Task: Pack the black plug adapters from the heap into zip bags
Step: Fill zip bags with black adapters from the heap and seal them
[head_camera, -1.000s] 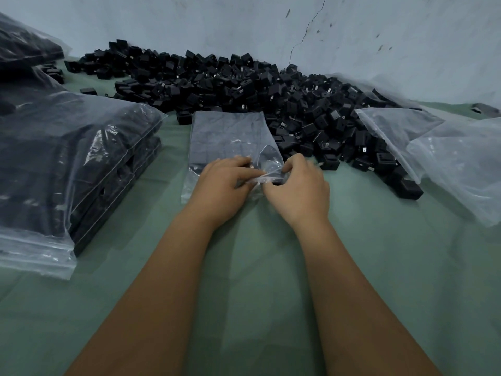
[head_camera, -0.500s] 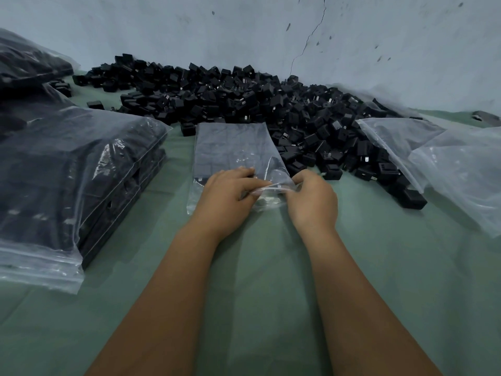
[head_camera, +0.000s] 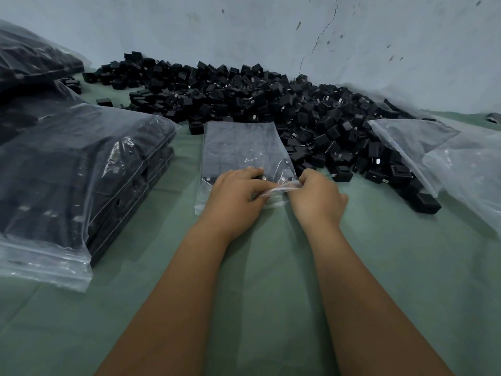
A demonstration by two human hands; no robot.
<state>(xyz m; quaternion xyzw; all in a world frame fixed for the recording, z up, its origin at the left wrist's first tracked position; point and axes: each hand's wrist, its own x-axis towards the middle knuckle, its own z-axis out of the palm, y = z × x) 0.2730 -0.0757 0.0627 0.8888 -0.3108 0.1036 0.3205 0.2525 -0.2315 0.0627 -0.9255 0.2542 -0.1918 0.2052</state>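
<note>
A clear zip bag (head_camera: 241,147) filled with black plug adapters lies flat on the green table in front of me. My left hand (head_camera: 235,196) and my right hand (head_camera: 317,196) both pinch its near, open end, thumbs and fingertips on the zip strip between them. Behind the bag a big heap of loose black plug adapters (head_camera: 271,104) spreads along the wall.
Filled zip bags (head_camera: 76,169) are stacked at the left, with more (head_camera: 32,61) behind them. A pile of empty clear bags (head_camera: 455,158) lies at the right, partly over the heap. The grey wall (head_camera: 271,31) closes the far side.
My right hand has slid a little to the right along the bag's zip end. The view has tilted, so everything sits lower in frame.
</note>
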